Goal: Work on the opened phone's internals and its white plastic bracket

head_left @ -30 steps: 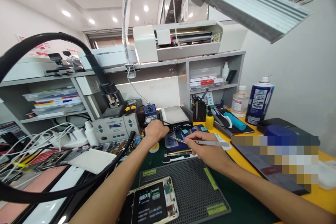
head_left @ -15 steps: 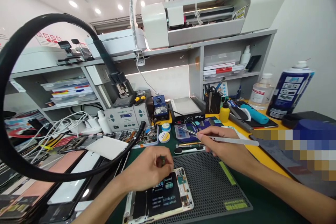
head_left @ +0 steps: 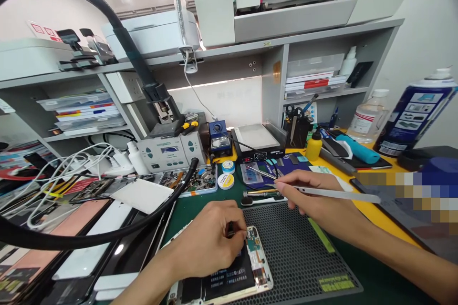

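Device (head_left: 265,274), its insides exposed, lies on the dark perforated mat (head_left: 295,238) in my head view. My left hand (head_left: 214,238) sits over it, fingertips drawn together beside the green circuit board (head_left: 255,244); whether they pinch anything, I cannot tell. My right hand (head_left: 311,194) grips a slim metal tool (head_left: 343,195) near the mat's far edge.

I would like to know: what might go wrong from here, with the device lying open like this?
The left hand is over the opened device, so its fingers might press or snag the exposed green circuit board.

The right hand holds a thin metal tool; if it slipped onto the board, it could perhaps scratch it.

The black hose crosses in front of the tray of small parts in this view; if bumped, it might scatter some.
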`<state>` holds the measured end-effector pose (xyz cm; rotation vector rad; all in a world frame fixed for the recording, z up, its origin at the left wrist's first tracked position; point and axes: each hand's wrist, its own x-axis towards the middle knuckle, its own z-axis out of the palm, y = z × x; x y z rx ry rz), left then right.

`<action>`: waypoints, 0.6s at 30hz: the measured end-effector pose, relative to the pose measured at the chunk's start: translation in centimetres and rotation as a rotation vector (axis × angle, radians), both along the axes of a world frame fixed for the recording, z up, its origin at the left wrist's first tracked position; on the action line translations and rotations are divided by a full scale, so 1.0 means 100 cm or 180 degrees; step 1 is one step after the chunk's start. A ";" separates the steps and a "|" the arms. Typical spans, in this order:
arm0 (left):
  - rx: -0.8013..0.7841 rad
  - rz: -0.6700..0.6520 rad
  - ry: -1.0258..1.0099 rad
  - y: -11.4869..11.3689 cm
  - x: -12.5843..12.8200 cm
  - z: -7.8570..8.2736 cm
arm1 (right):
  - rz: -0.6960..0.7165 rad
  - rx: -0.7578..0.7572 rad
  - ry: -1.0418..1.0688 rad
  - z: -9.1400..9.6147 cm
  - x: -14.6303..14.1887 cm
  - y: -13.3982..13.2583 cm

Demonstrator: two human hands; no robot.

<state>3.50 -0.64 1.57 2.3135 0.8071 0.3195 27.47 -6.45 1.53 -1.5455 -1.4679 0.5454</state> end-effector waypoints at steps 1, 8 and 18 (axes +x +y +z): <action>0.0005 0.0011 0.0009 0.000 0.000 0.000 | 0.0015 -0.0007 0.0000 0.000 0.000 -0.001; 0.0026 0.0130 0.0096 -0.003 0.002 0.001 | 0.0049 -0.0007 0.0033 0.003 -0.001 -0.002; 0.0039 0.0147 0.0112 -0.002 0.000 0.000 | 0.0037 -0.0038 -0.0022 0.006 -0.004 -0.004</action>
